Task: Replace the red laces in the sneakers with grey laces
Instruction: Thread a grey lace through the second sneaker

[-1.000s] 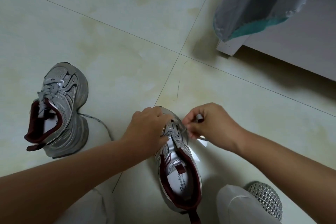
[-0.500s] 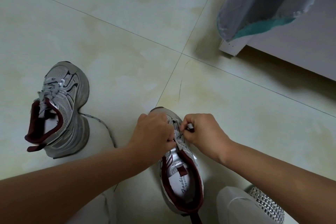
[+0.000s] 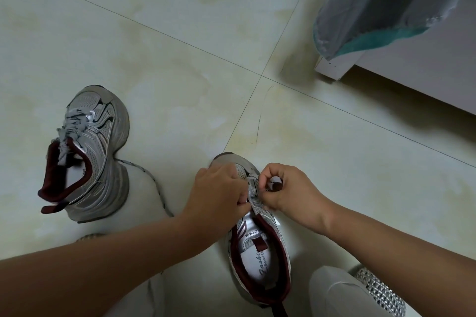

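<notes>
**Sneakers: lacing of the near shoe in hand**

Sneakers are noted as two. The near sneaker [image 3: 257, 247] lies on the floor [image 3: 180, 41] between the person's knees, toe pointing away, its dark red collar open and the insole print readable. The far sneaker [image 3: 87, 154] lies well apart to the left, already threaded with a grey lace [image 3: 69, 131]; one loose lace tail [image 3: 152, 183] trails from it across the tile toward the near shoe.

The left hand [image 3: 219, 188] is curled over the forefoot and is pinching at the eyelet row. The right hand [image 3: 286, 188] is curled too, and a pale lace end with a dark tip [image 3: 274, 183] is pinched between thumb and forefinger just beside the eyelets. No red lace is seen anywhere.

Judgement on the step: an eyelet near the toe is being threaded. The eyelet tab is best held steady by the left hand while the tip is fed straight through, then pulled flat without twist, and the two ends evened before the next crossing.

Surface and room: pale glossy floor tiles with thin dark grout lines and yellowish staining. At upper right a white board edge [image 3: 386, 64] is noted, with grey translucent sheeting [image 3: 373, 2] hanging over something teal.
</notes>
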Motion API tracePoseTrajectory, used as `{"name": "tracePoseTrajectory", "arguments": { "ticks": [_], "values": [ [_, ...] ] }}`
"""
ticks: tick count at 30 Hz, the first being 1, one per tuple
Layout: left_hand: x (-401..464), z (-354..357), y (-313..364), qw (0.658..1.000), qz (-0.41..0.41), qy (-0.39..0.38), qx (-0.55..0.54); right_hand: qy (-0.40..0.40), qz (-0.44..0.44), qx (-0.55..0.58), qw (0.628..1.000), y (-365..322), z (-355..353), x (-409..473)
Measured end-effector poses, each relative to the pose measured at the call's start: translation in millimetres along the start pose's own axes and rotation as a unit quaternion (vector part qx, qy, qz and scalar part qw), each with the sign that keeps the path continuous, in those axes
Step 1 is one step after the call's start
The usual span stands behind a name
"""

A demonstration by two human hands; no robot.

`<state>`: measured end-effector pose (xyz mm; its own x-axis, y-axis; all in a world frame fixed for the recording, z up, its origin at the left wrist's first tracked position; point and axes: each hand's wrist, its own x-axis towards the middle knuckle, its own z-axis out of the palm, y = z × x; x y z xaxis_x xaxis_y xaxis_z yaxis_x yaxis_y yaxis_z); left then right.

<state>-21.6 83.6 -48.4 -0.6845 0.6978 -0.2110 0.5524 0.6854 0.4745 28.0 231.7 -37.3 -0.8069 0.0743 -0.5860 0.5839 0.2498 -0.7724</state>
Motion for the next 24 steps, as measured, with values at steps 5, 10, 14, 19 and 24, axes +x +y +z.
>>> {"name": "tracePoseTrajectory", "arguments": {
  "ticks": [5,10,14,19,24],
  "values": [
    [-1.2,5.0,4.3,0.998,-0.015,0.028,0.049,0.033,-0.006,-0.064,0.997,-0.8,8.6,3.4],
    [-4.5,11.2,4.0,0.998,-0.053,-0.008,0.039,0.054,0.001,-0.124,0.991,-0.1,14.7,6.5],
    [-3.0,13.8,4.4,0.998,-0.067,0.004,0.016,0.056,0.050,-0.113,0.991,5.8,8.8,8.1],
    [-1.2,17.1,-1.3,0.996,-0.060,0.034,-0.057,0.045,0.056,-0.108,0.992,12.0,11.6,-0.9],
    [-0.4,10.4,3.9,0.999,-0.020,0.016,0.028,0.056,0.022,-0.129,0.990,12.3,12.7,-7.7]
  ]
}}
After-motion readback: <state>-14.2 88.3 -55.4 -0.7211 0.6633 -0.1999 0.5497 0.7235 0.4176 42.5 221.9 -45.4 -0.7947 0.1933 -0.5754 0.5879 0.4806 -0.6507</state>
